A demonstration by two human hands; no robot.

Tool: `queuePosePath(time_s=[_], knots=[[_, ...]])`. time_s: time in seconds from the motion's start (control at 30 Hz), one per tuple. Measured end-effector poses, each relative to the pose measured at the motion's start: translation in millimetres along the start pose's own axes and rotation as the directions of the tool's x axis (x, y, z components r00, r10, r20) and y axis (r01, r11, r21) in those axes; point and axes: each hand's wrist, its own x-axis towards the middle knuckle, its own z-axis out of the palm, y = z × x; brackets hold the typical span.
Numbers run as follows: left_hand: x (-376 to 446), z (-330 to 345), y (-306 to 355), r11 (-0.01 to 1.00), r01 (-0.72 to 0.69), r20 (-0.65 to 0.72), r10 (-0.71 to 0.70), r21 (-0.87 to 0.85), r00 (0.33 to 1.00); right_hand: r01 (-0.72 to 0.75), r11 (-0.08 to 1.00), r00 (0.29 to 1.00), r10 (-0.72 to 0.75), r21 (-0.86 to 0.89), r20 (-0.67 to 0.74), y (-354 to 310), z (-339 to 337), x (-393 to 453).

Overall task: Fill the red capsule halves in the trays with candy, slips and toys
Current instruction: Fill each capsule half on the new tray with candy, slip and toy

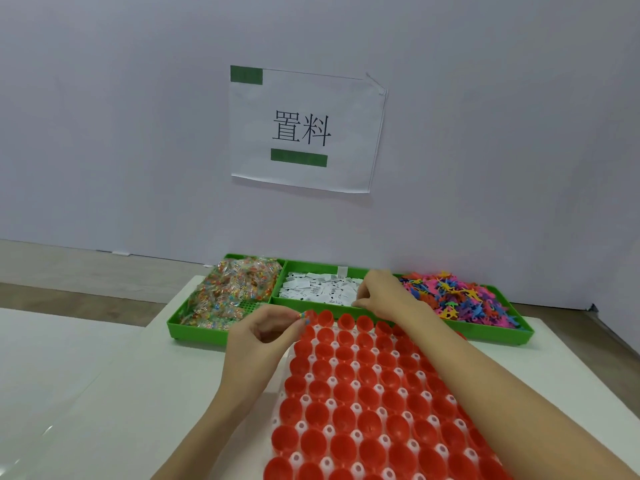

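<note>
I hold a small clear-wrapped multicoloured candy [302,316] pinched in the grip of my left hand [263,332], right above the far left corner of the white perforated tray of red plastic capsule halves [363,386]. To do this step well, I judge I should bring the candy over the mouth of the corner cup and let go only when it sits centred, so it drops in and does not bounce off the rim into a neighbouring cup. The cups I can see look empty, so the filling is at its very start, and keeping to one row at a time would save me from missing any.

My right hand [379,294] reaches to the far side, over the near right corner of the green plastic bin of white printed paper slips [318,289]. Its fingertips are curled down onto the slips; they seem to nip one, but I cannot tell for sure. One slip only should come up, so a light nip at an edge is best.

The left forearm lies along the left edge of the capsule tray, wrist bent inward, thumb and forefinger closed narrow on the candy. The right forearm crosses over the tray from the near right, palm down.

The green bin of wrapped candies [228,292] stands left of the slips, the green bin of bright plastic toy figures [460,299] right of them, all on the white bench [104,393].
</note>
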Motion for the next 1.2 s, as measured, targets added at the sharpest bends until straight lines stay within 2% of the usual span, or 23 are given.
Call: queuePosePath(time_s=[0.23,0.47,0.63,1.03,1.2], knots=[[-1,-2,-1,1.000,0.019,-0.002,-0.019,0.022,1.000,-0.091,0.995,0.996,0.092,-0.041,0.020,-1,1,12],[-1,-1,-2,0.998,0.023,0.005,-0.023,0.052,1.000,-0.072,0.996,0.997,0.071,-0.050,-0.006,-5,0,10],[-2,1,-3,0.998,0.027,0.015,-0.028,0.062,1.000,-0.064,0.998,0.994,0.062,-0.022,-0.086,1,-1,2],[-3,-1,0,0.996,0.038,0.017,-0.039,0.083,0.999,-0.021,0.992,0.987,0.040,0.125,-0.154,19,7,-5],[-3,-1,2,0.996,0.037,0.020,-0.039,0.075,0.999,-0.017,0.985,0.973,0.057,0.173,-0.225,21,14,-4]])
